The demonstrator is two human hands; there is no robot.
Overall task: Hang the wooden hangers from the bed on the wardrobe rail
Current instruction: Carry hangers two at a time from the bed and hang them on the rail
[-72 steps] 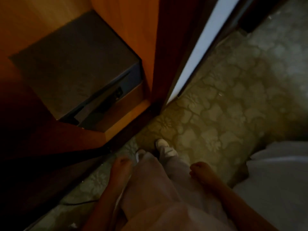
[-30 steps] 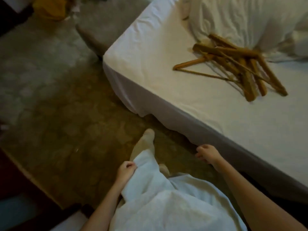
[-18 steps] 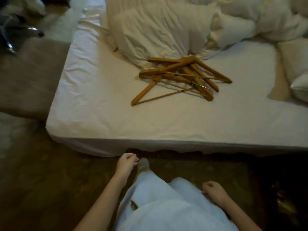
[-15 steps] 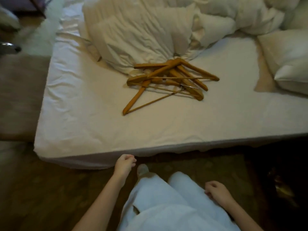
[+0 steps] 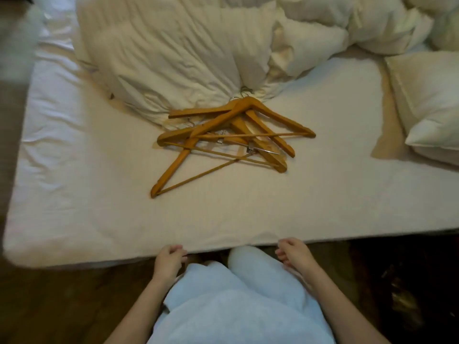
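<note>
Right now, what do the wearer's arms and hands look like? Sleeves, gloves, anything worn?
Both forearms are bare, with no sleeves in view. The left hand and right hand have no gloves, and no rings, watch or markings are visible. Pale light trousers show between them.

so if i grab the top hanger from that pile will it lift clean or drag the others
The wooden hangers lie crossed in one overlapping pile, with metal clips and hooks among the bars, so the top one will probably snag and drag others. Each looks rigid, unlikely to flex. On the soft sheet the rest should slide rather than roll.
</note>
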